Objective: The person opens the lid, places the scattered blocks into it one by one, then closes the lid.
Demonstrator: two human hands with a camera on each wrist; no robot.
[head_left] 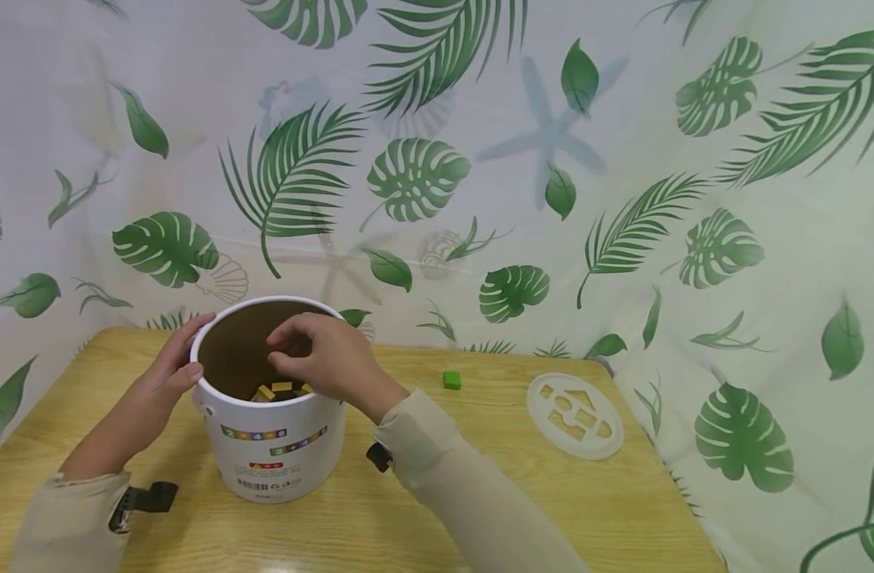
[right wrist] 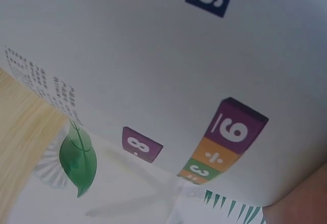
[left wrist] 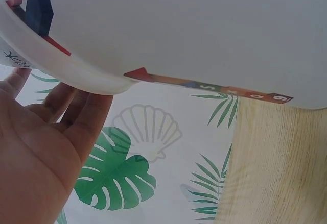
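Over the tub's mouth, right hand (head_left: 322, 358): hangs above the opening with fingers curled and tips drawn together; whether they pinch a block I cannot tell, nothing shows between them
At the tub's far-left rim, left hand (head_left: 166, 372): fingers relaxed and nearly straight, laid against the outer wall and lip, steadying rather than gripping; the left wrist view shows the fingers (left wrist: 76, 113) tucked under the rim
Tub (head_left: 275, 450): white, round, upright near the table's front left, printed with number blocks
Blocks inside (head_left: 275, 390): yellow and dark pieces lie low in the tub, just under the right hand
Green block (head_left: 451, 380): alone on the table (head_left: 480, 430), well apart to the right
Shape-sorter lid (head_left: 575, 414): flat on the table further right, cut-outs up
Risk: the steadying hand only rests there, so I judge a knock from the right wrist on the near rim could tip or slide the tub
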